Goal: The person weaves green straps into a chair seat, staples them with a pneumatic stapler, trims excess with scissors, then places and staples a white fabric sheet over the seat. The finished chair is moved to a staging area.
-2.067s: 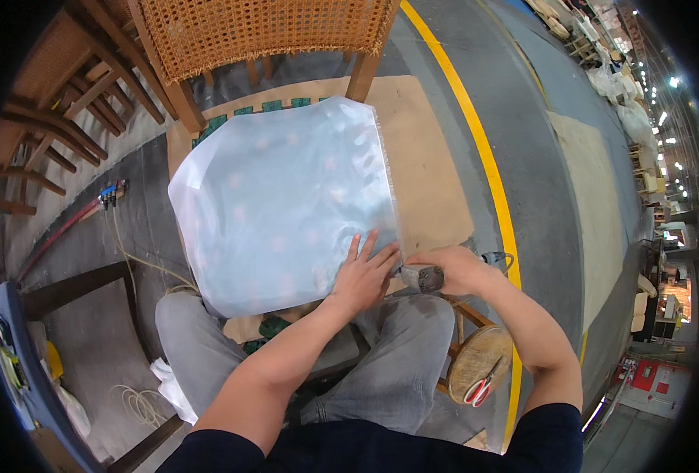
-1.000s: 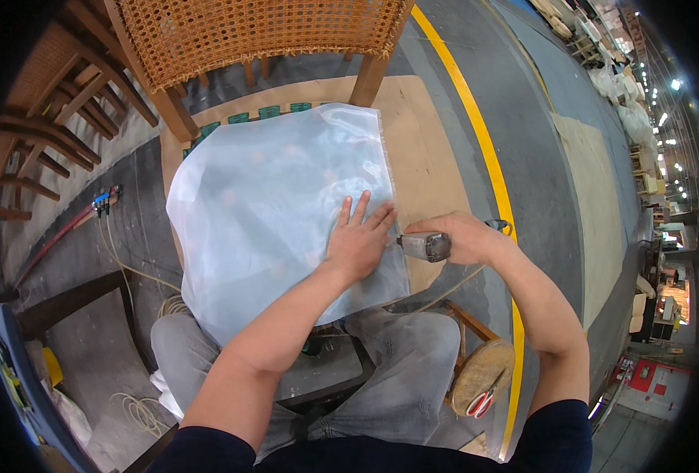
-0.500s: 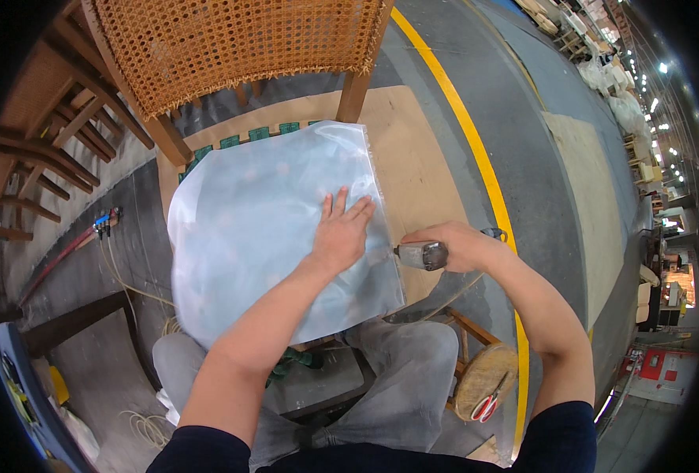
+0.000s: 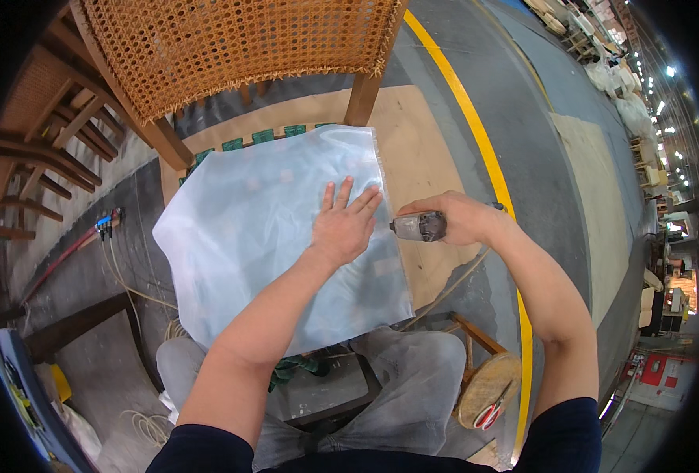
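Holding tool (image 4: 419,226) w/ R hand (image 4: 464,219), handle hidden, tip (image 4: 393,226) unclear

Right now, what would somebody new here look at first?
Probably the shiny pale sheet in the middle, left hand spread on it, right hand holding a grey tool by its edge. Then the woven chair back above it, and the yellow floor line to the right.

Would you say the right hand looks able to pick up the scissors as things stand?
Probably not straight away: the right hand is wrapped around the tool. The scissors lie uncovered on the stool, on the same side, so the way itself looks free.
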### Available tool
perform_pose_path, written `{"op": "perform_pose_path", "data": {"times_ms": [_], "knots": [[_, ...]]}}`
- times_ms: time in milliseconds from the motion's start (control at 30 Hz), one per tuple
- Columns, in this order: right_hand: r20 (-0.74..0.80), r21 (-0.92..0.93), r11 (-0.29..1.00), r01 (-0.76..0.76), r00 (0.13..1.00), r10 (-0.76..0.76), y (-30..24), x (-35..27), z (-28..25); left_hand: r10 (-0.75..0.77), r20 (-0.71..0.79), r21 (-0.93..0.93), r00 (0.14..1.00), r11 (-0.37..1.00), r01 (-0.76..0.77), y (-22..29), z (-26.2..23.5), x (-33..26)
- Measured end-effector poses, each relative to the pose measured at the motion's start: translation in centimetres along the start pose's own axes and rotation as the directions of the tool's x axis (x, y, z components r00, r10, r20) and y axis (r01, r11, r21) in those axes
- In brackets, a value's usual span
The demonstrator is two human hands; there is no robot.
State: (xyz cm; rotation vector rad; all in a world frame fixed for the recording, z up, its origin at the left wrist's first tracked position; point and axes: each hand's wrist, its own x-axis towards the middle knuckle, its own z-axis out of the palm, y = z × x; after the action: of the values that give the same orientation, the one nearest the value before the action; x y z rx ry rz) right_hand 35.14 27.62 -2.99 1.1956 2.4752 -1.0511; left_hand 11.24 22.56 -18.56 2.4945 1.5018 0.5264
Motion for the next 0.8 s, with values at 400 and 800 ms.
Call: {"op": "perform_pose_path", "data": {"times_ms": [400, 800], "knots": [[-0.028, 0.013, 1.000, 0.007, 1.000, -0.007, 1.1, 0.1, -0.3, -0.075, 0.050, -0.088, 0.996, 0.993, 0.080, -0.7, -0.4, 2.1], [0.031, -0.022, 0.998, -0.067, 0.997, 0.068, 0.6, 4.5, -3.7, -0.054, -0.030, 0.027, 0.998, 0.998, 0.055, -3.5, -0.2, 4.0]]}}
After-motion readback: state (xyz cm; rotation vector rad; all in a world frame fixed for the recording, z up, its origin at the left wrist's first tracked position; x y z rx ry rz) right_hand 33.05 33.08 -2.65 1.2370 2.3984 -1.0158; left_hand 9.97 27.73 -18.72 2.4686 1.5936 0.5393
